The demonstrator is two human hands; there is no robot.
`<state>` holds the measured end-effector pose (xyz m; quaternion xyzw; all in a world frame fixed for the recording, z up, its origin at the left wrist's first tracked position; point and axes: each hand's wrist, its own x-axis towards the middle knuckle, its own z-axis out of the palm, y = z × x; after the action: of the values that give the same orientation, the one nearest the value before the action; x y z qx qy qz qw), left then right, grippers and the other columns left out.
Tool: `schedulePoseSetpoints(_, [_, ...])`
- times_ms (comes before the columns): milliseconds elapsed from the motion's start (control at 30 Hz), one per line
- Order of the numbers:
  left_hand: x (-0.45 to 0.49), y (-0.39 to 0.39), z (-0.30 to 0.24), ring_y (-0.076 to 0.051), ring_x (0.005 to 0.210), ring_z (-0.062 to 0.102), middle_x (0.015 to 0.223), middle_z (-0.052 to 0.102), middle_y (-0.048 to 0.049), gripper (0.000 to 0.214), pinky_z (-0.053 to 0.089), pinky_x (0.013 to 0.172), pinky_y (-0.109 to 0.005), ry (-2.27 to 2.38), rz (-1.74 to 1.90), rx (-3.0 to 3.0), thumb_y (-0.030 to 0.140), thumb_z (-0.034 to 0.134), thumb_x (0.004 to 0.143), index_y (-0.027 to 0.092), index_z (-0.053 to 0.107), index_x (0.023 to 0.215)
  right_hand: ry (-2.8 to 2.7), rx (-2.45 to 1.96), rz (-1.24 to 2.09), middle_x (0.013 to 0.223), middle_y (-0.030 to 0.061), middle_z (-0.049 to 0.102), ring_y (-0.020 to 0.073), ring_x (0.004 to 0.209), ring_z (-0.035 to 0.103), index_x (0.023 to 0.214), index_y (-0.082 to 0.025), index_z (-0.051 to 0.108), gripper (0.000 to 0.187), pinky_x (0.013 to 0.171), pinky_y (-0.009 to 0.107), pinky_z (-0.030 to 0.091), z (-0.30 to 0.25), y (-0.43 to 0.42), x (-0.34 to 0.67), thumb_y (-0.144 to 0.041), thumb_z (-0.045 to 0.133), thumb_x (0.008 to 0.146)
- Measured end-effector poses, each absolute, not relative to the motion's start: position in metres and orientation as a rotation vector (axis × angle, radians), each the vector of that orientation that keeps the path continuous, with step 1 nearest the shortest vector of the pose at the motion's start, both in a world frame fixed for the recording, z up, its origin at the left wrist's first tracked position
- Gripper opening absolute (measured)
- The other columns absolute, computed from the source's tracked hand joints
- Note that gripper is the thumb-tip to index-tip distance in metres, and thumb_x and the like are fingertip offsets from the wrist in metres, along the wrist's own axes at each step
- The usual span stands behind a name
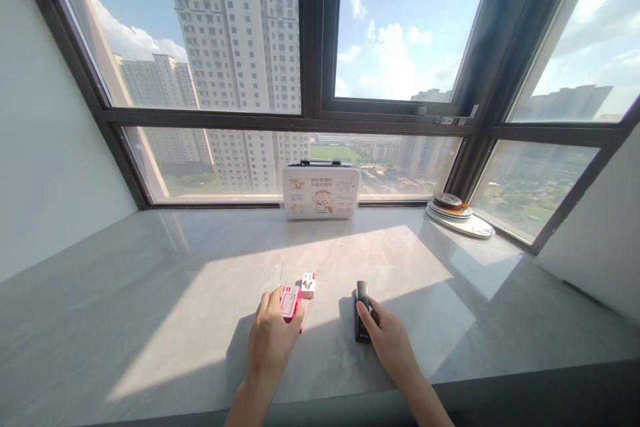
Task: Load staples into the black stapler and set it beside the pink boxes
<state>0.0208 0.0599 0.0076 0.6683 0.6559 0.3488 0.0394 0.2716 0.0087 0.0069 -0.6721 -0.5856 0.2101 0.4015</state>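
My left hand (273, 330) has its fingers closed around a small pink-edged box (291, 301) with a pale top. Just beyond it and touching or nearly touching it, a small white-and-red box (309, 285) with a dark picture on its face rests on the sill. My right hand (387, 333) grips a black stapler (362, 328) from its right side, the thumb lying against its upper arm. The stapler points away from me on the surface. My fingers partly cover the pink-edged box, and its underside is hidden.
A grey marble-like window sill (175, 360) spans the view, with bright sun patches. A white printed case (321, 193) with a black handle stands against the window. Several stacked round discs (455, 213) lie in the right back corner. Dark window frames (310, 121) border the sill.
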Motion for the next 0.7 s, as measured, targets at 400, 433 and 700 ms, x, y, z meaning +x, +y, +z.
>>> schedulePoseSetpoints(400, [-0.02, 0.082, 0.007, -0.021, 0.098, 0.064, 0.11, 0.066, -0.0028, 0.025, 0.046, 0.081, -0.028, 2.099, 0.973, 1.926, 0.045, 0.052, 0.097, 0.03, 0.067, 0.11, -1.44, -1.71, 0.538, 0.076, 0.001, 0.069, 0.0221, 0.071, 0.065, 0.102, -0.026, 0.072, 0.052, 0.063, 0.028, 0.041, 0.007, 0.002, 0.268, -0.066, 0.04, 0.099])
schedulePoseSetpoints(433, [-0.027, 0.076, 0.005, -0.022, 0.1, 0.063, 0.109, 0.067, -0.0027, 0.022, 0.046, 0.083, -0.03, 2.146, 0.962, 1.954, 0.044, 0.055, 0.095, 0.03, 0.068, 0.107, -1.441, -1.721, 0.529, 0.074, 0.0006, 0.068, 0.0219, 0.069, 0.064, 0.103, -0.026, 0.072, 0.052, 0.062, 0.028, 0.04, 0.006, 0.002, 0.268, -0.067, 0.04, 0.099])
schedulePoseSetpoints(700, [-0.042, 0.032, 0.002, -0.029, 0.123, 0.052, 0.137, 0.059, -0.0063, 0.038, 0.044, 0.095, -0.042, 2.18, 0.771, 2.283, 0.036, 0.051, 0.097, 0.034, 0.065, 0.132, -1.444, -1.764, 0.482, 0.063, -0.0017, 0.058, 0.0215, 0.062, 0.06, 0.11, -0.025, 0.071, 0.054, 0.06, 0.029, 0.037, 0.004, 0.002, 0.265, -0.068, 0.041, 0.098])
